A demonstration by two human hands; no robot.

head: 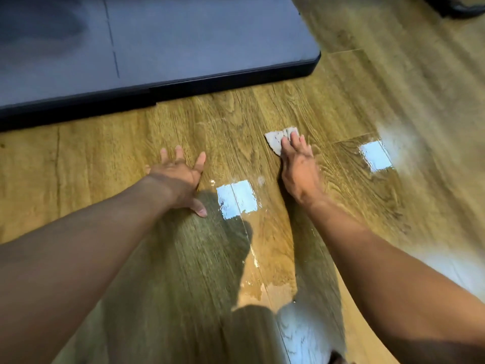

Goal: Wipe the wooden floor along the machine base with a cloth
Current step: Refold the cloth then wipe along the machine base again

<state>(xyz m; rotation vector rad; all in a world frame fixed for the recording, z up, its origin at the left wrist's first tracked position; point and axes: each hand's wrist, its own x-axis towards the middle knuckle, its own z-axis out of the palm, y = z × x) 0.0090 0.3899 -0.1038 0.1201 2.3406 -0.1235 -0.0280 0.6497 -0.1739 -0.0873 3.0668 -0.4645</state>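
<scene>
A small pale cloth [275, 140] lies flat on the wooden floor [105, 153], a short way in front of the dark machine base [157, 93]. My right hand [299, 166] presses on the cloth with straight fingers, covering its near part. My left hand [181, 177] rests flat on the bare floor to the left, fingers spread, holding nothing. The machine base is a grey slab with a black rim that runs across the upper left, its rounded corner [315, 61] at the right.
Wet, shiny patches reflect square ceiling lights on the floor [237, 198] between my hands and to the right [375, 156]. A wet streak runs down the plank seam toward me. A dark object [456, 6] sits at the top right corner.
</scene>
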